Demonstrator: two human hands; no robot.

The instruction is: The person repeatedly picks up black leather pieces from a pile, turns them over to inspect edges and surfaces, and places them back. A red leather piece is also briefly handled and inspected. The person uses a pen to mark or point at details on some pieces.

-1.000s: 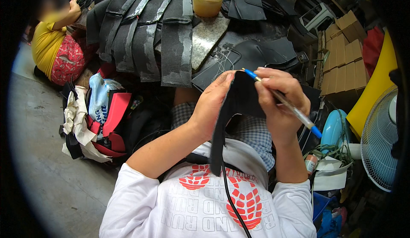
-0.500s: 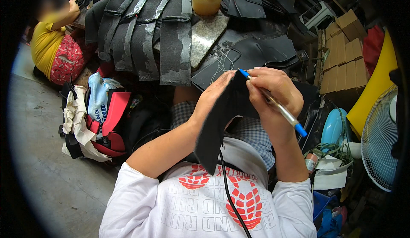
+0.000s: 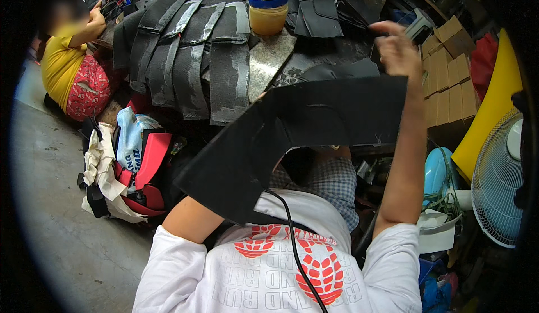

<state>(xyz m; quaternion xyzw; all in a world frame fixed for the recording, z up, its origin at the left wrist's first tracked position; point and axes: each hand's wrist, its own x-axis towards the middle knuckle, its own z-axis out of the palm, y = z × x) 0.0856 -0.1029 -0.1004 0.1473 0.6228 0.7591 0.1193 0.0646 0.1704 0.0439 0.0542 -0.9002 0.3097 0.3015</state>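
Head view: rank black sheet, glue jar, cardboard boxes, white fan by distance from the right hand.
From the right hand, raised at upper right:
1. Black sheet, just below, edge touching the wrist.
2. Cardboard boxes, to its right.
3. Glue jar, to its left.
4. White fan, lower right.

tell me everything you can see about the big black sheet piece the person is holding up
The black sheet piece is a flat, matte cut-out, like thin foam or synthetic leather. It is roughly L-shaped: a long strip runs right and a wider flap drops to the lower left. Faint pale scuffs and a curved line mark its face. It is held up in front of the chest, hiding the left hand; that forearm comes from under its lower edge. The right hand is raised just above its upper right corner. Whether the hand touches it cannot be told.
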